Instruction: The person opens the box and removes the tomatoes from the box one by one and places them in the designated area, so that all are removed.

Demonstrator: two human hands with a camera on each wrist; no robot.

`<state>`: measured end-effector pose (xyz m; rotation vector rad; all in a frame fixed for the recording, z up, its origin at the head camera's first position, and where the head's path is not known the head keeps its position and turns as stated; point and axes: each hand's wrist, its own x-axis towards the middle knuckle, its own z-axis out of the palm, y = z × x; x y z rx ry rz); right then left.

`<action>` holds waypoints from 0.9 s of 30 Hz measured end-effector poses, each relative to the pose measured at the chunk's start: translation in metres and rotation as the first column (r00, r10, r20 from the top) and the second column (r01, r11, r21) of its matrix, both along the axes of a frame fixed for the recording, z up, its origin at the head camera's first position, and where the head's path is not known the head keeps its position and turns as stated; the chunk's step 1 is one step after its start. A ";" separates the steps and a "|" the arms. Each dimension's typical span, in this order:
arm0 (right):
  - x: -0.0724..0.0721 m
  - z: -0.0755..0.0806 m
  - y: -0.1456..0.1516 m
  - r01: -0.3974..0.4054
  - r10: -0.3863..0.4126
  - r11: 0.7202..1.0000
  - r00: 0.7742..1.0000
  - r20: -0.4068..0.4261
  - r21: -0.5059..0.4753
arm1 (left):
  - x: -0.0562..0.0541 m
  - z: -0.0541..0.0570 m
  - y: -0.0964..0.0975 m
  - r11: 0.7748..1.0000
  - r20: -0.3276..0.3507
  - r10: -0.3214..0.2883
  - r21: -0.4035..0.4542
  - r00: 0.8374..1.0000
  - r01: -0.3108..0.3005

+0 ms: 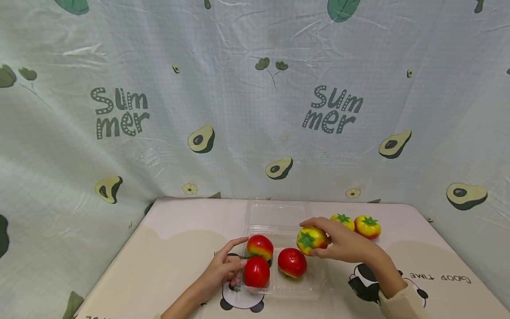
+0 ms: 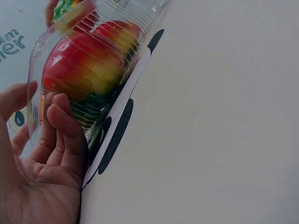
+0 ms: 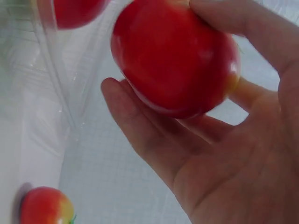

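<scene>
A clear plastic clamshell container [image 1: 314,290] lies with its lid folded back. My left hand [image 1: 223,266] holds its left edge, the other fingers bent against the outer wall and the index finger stretched near the rim. Two red toy tomatoes [image 1: 256,272] sit one behind the other on the left side inside. Another red toy tomato [image 1: 292,262] stands right of them. Over the container's right part, my right hand [image 1: 342,241] grips a toy tomato [image 3: 173,58] between thumb and fingers. Its green-leaved yellow top faces the head camera; its red underside fills the right wrist view.
Two more yellow-and-red toy tomatoes [image 1: 367,227] stand on the table at the back right, one partly behind the right hand. The transparent lid [image 1: 279,213] lies toward the back. A printed curtain [image 1: 239,110] hangs behind the table.
</scene>
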<state>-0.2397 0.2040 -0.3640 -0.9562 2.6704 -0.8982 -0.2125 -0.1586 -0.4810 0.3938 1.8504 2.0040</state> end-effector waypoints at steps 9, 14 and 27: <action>-0.003 -0.003 0.008 0.008 -0.011 0.999 0.998 -0.065 -0.034 | 0.000 0.000 0.001 1.000 0.001 0.003 -0.011 1.000 -0.003; -0.006 -0.003 0.011 0.028 -0.033 0.998 0.997 -0.074 -0.061 | 0.000 0.000 0.001 1.000 0.002 0.009 -0.017 1.000 -0.009; -0.007 0.003 0.026 0.073 -0.084 0.992 0.992 -0.096 -0.107 | 0.001 0.002 0.001 1.000 -0.001 0.005 -0.021 1.000 -0.005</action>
